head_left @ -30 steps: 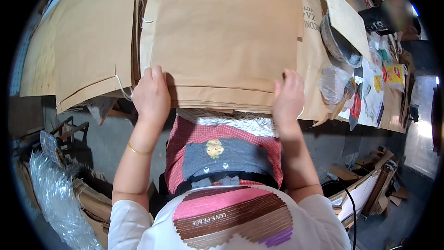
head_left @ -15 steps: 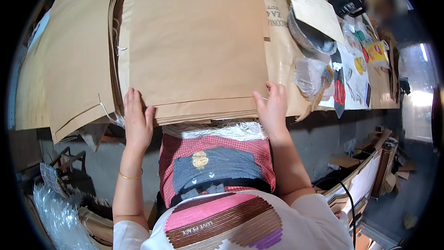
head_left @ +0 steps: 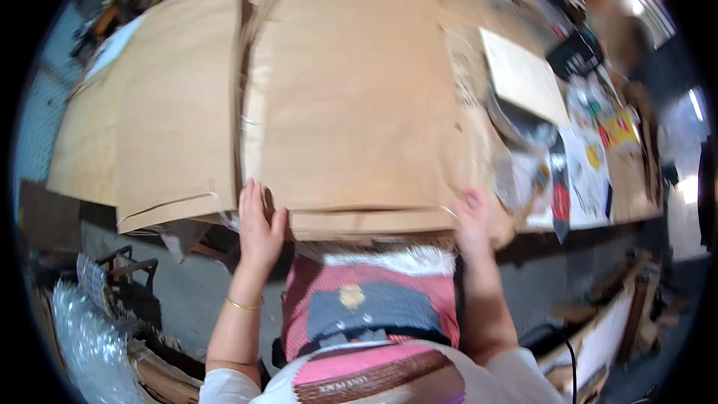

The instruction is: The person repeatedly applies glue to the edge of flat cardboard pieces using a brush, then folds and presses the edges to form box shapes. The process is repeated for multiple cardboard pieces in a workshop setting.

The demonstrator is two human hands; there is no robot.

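Observation:
A stack of large brown kraft paper sheets or bags (head_left: pixel 359 105) lies in front of me, with a folded strip along its near edge. At the stack's near left corner, my left hand (head_left: pixel 262 232) is flat against the side, fingers stretched and thumb apart, holding nothing. My right hand (head_left: pixel 473 221) is by the near right corner. Its fingers look bent but are smeared by motion, and a small white bit shows near its thumb. Left of this stack is a second brown paper stack (head_left: pixel 179 105), with white string (head_left: pixel 222 211) at its near right corner.
On the right of the table are a white board (head_left: pixel 521 75) over a basin (head_left: pixel 516 126), a plastic-wrapped lump (head_left: pixel 514 179), red-handled scissors (head_left: pixel 560 198) and a yellow packet (head_left: pixel 619 130). White strands (head_left: pixel 389 259) hang at my lap. Clear plastic wrap (head_left: pixel 90 344) stands at lower left.
The whole view has shifted, so the table and both hands appear lower and further right. The near fold of the middle stack gapes more. Both hands stay by its near corners.

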